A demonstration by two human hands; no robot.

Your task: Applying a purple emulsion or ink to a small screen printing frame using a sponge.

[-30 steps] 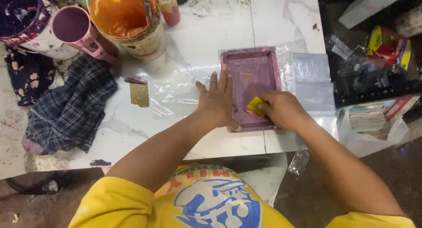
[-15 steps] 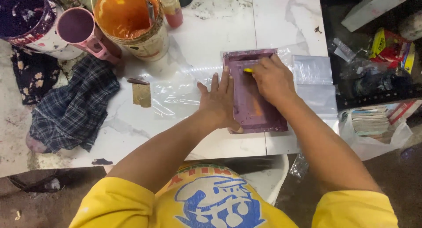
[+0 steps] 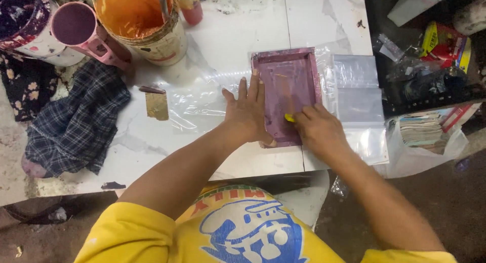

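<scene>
A small purple framed printing screen point(image 3: 289, 78) lies on a white marble table point(image 3: 253, 20). My left hand point(image 3: 248, 111) lies flat with fingers spread, pressing on the screen's left edge. My right hand point(image 3: 318, 127) grips a small yellow squeegee point(image 3: 289, 118) and holds it against the lower part of the screen's mesh. Clear plastic bags point(image 3: 357, 90) lie under and to the right of the screen.
A bucket of orange ink point(image 3: 139, 20) and a pink mug point(image 3: 81, 27) stand at the back left. A plaid cloth point(image 3: 76, 121) lies at left, a small brown card point(image 3: 157, 105) beside it. Cluttered bins and stacked papers point(image 3: 422, 128) sit right of the table.
My right hand first went up to the top of the screen, then pulled the yellow squeegee back down to its lower part. My left hand stayed pressed on the left edge.
</scene>
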